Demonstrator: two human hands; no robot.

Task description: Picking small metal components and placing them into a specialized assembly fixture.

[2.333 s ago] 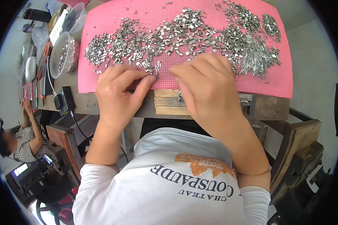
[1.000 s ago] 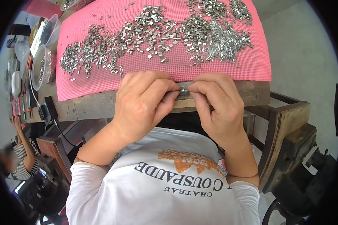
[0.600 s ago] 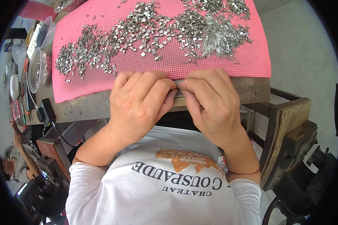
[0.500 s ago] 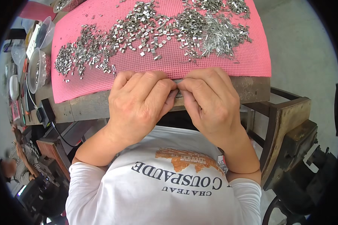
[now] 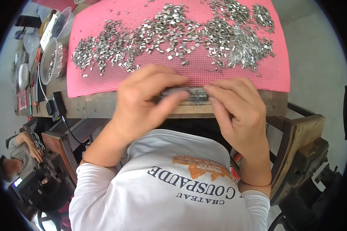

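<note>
A narrow dark metal strip (image 5: 197, 96) with small shiny bits along it lies at the bench's near edge, between my hands. My left hand (image 5: 144, 100) is at its left end, smeared by motion, with thumb and fingers apart and nothing visible in them. At the right end, my right hand (image 5: 239, 106) has its thumb and forefinger close together on the strip's end; whatever lies between those fingertips is too small to make out. Beyond both hands, heaps of small silvery metal pieces (image 5: 169, 32) and thin metal pins (image 5: 245, 48) cover a pink mesh mat (image 5: 104, 82).
The mat lies on a worn wooden bench (image 5: 100, 107). Clear plastic tubs (image 5: 48, 65) with metal parts, a white oblong device (image 5: 23, 76) and cables crowd the left side. A person in a striped top (image 5: 27, 158) sits at lower left. Dark machinery (image 5: 308, 173) stands at right.
My hands were together at the bench edge and have drawn apart, the left one opening. The strip between them now shows. The whole view has shifted slightly.
</note>
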